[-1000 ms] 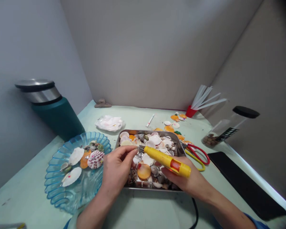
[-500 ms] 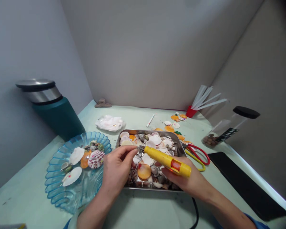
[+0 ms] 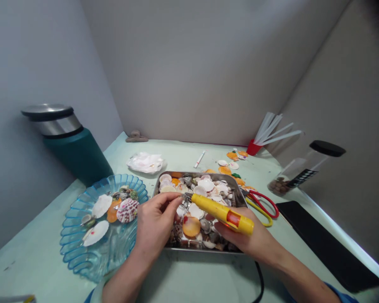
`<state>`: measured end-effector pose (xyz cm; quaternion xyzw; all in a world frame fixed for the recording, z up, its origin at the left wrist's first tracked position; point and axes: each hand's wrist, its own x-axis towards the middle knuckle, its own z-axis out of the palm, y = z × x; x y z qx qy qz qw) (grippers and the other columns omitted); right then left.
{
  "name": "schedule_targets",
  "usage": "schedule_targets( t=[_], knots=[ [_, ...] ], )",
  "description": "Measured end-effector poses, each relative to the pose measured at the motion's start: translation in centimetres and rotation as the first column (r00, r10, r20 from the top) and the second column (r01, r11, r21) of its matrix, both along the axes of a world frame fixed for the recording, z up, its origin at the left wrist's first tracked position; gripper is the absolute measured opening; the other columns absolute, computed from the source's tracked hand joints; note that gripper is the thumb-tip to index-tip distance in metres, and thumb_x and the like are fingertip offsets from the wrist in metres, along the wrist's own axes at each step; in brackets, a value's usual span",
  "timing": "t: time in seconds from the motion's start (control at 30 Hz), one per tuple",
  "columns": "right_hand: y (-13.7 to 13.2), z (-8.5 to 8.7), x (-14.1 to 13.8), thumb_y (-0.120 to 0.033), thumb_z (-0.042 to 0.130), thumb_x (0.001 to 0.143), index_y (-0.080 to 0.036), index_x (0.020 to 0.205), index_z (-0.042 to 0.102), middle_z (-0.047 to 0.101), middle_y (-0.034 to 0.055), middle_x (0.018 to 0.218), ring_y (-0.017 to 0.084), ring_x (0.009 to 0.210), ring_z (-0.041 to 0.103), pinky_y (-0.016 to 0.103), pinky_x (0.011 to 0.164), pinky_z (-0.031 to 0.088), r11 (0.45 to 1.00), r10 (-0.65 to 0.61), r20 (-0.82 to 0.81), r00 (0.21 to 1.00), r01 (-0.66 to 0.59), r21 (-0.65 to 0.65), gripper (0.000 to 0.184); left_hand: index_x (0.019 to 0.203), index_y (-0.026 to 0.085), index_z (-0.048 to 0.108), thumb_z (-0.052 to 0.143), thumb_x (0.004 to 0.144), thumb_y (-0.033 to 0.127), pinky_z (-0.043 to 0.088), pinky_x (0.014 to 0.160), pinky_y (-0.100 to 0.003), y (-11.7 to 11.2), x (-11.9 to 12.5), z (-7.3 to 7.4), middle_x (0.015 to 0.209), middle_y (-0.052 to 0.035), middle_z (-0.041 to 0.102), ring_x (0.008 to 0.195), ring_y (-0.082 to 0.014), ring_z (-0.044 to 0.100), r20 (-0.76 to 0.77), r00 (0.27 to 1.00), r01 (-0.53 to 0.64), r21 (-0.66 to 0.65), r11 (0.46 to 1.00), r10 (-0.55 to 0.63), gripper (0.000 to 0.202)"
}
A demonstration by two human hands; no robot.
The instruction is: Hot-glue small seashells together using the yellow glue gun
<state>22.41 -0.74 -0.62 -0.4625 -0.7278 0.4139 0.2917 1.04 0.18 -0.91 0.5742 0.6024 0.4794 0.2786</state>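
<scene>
My right hand (image 3: pixel 240 229) is closed round a yellow hot glue gun (image 3: pixel 221 212), its metal nozzle pointing left. Thumb and forefinger of my left hand (image 3: pixel 158 216) are pinched together right at the nozzle tip. Whatever small thing they hold is too little to make out. Both hands are over a metal tray (image 3: pixel 205 251) filled with seashells, among them an orange scallop shell (image 3: pixel 191 227) near the front. A black cord (image 3: pixel 260 280) runs down from under the right hand's side of the tray.
Left of the tray is a blue scalloped plate (image 3: pixel 70 235) bearing shells, with a teal bottle (image 3: pixel 78 153) behind it. To the right lie scissors (image 3: pixel 265 204), a black slab (image 3: pixel 325 244) and a clear jar (image 3: pixel 292 172). White sticks (image 3: pixel 268 128) stand in a red cup (image 3: pixel 253 148).
</scene>
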Motion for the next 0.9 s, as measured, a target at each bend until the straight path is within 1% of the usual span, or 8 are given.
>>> schedule_targets(
  t=[0.1,0.3,0.43,0.57,0.77,0.9],
  knots=[
    [-0.03,0.07,-0.01,-0.026,0.054,0.081,-0.017,0.070,0.052,0.051,-0.0024,0.062,0.011,0.054,0.041,0.023,0.049,0.034,1.000,-0.002,0.009,1.000,0.002,0.002,0.014,0.083,0.021,0.073,0.062,0.077,0.034,0.046,0.046,-0.022,0.05,0.01,0.02,0.069,-0.0024,0.072,0.050,-0.0139,0.061,-0.005,1.000,0.003,0.002,1.000,-0.003,0.018],
    [-0.07,0.07,0.01,-0.027,0.054,0.081,-0.017,0.072,0.052,0.053,-0.0015,0.065,0.012,0.058,0.044,0.023,0.052,0.037,1.000,-0.002,0.010,1.000,0.002,0.003,0.014,0.083,0.020,0.073,0.062,0.077,0.033,0.046,0.046,-0.022,-0.04,0.05,0.17,0.069,-0.0025,0.072,0.051,-0.0139,0.061,-0.017,1.000,-0.004,0.007,1.000,0.004,0.018],
    [-0.03,0.04,0.02,-0.027,0.054,0.081,-0.017,0.071,0.052,0.052,-0.0021,0.064,0.011,0.055,0.043,0.023,0.050,0.036,1.000,0.001,0.014,1.000,-0.001,0.006,0.014,0.082,0.020,0.073,0.062,0.077,0.033,0.045,0.045,-0.021,-0.10,0.08,0.26,0.063,-0.0018,0.071,0.050,-0.0142,0.061,-0.024,1.000,-0.005,0.016,1.000,0.006,0.019],
    [-0.01,0.05,0.02,-0.027,0.054,0.082,-0.017,0.071,0.053,0.054,-0.0009,0.066,0.012,0.058,0.046,0.023,0.052,0.037,1.000,0.011,0.012,1.000,-0.011,0.007,0.015,0.082,0.019,0.073,0.061,0.077,0.033,0.045,0.043,-0.022,-0.07,0.07,0.29,0.059,-0.0012,0.069,0.048,-0.0142,0.060,-0.035,0.999,-0.001,0.028,1.000,0.002,0.019],
    [0.02,-0.02,-0.01,-0.027,0.054,0.081,-0.017,0.073,0.056,0.052,-0.0017,0.063,0.012,0.055,0.044,0.023,0.049,0.037,1.000,0.000,0.012,1.000,0.000,0.011,0.013,0.083,0.020,0.073,0.061,0.077,0.033,0.044,0.043,-0.022,-0.09,0.00,0.17,0.060,-0.0011,0.070,0.048,-0.0144,0.060,-0.041,0.999,-0.007,0.020,1.000,0.008,0.019],
    [0.08,-0.06,0.01,-0.026,0.054,0.081,-0.017,0.074,0.057,0.052,-0.0018,0.063,0.011,0.055,0.043,0.023,0.049,0.036,1.000,0.002,0.008,1.000,-0.002,0.013,0.012,0.082,0.020,0.073,0.061,0.077,0.033,0.046,0.045,-0.022,-0.03,0.00,0.18,0.067,-0.0021,0.072,0.049,-0.0139,0.061,-0.026,1.000,-0.007,0.008,1.000,0.007,0.018]
  ],
)
